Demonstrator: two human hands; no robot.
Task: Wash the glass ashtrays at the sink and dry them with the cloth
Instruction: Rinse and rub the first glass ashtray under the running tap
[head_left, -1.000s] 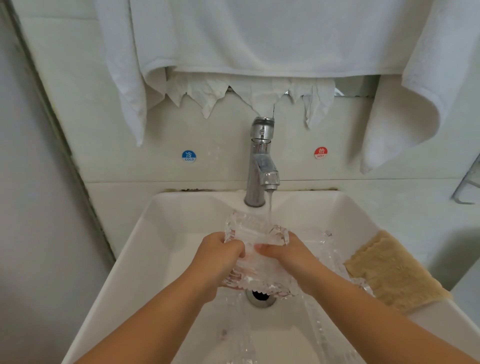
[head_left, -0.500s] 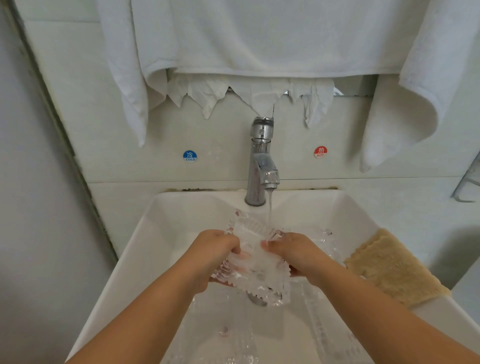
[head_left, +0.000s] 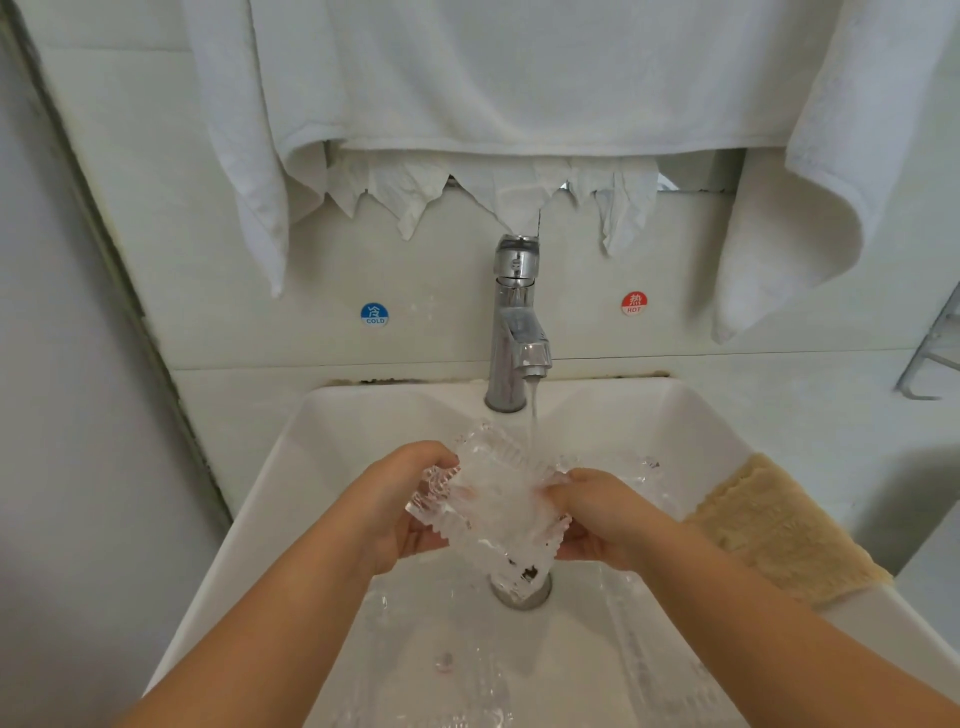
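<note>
While water runs from the chrome single-lever tap (head_left: 517, 332) into the white rectangular ceramic sink (head_left: 291, 467), the head view shows a clear, ridged square glass ashtray (head_left: 493, 499) held tilted between the two hands, above the round metal drain (head_left: 521, 592). The left hand (head_left: 402, 506) grips its left edge with curled fingers, and the right hand (head_left: 597, 517) grips its right edge, thumb on the upper face. The stream lands on the ashtray's far upper part, just right of its middle, so the glass lies directly between the hands, neither hand clearly nearer; being roughly square, it shows no long axis, only a diagonal tilt with one corner pointing down at the drain. More clear cut glass (head_left: 467, 670) lies on the near sink floor below, probably other ashtrays. A tan waffle-textured cloth (head_left: 779, 530) is draped over the sink's right rim, close to the right hand and likely the drying cloth. White towels (head_left: 519, 73) hang on the far wall above blue cold and red hot stickers. Nothing blocks the way to the cloth.
</note>
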